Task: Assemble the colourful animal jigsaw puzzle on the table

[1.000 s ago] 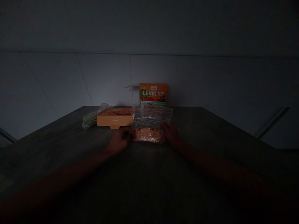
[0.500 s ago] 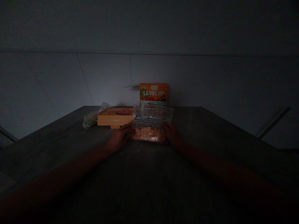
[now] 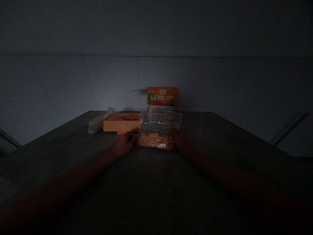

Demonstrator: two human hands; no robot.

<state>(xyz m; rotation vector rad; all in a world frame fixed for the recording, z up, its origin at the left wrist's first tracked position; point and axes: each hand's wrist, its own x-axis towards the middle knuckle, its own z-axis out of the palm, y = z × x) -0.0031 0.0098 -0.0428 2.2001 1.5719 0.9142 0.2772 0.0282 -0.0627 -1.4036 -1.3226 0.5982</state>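
A clear plastic bag (image 3: 160,122) stands propped on the dark table, with many small orange pieces, like puzzle pieces, gathered in its lower part. At its lower left edge is my left hand (image 3: 124,143), fingers curled in against the plastic; dim light blurs the fingertips. My right hand (image 3: 180,140) pinches the bag's right edge, thumb and fingers closed on it. Just beyond my left hand lies an orange box (image 3: 121,125) with a small tab sticking out at its front. Its right end is hidden behind the bag.
An orange box marked "LEVEL UP!" (image 3: 162,96) stands upright at the table's back edge, a flap out to its left. Partly behind the bag is a light-blue printed card (image 3: 171,108). Another clear bag (image 3: 96,125) with colourful contents lies left. A pale wall (image 3: 117,81) rises behind the table (image 3: 156,189).
My left hand has drawn back slightly to the left and its fingers have shifted at the bag's edge. The right hand keeps its hold. The whole view has shifted a little.
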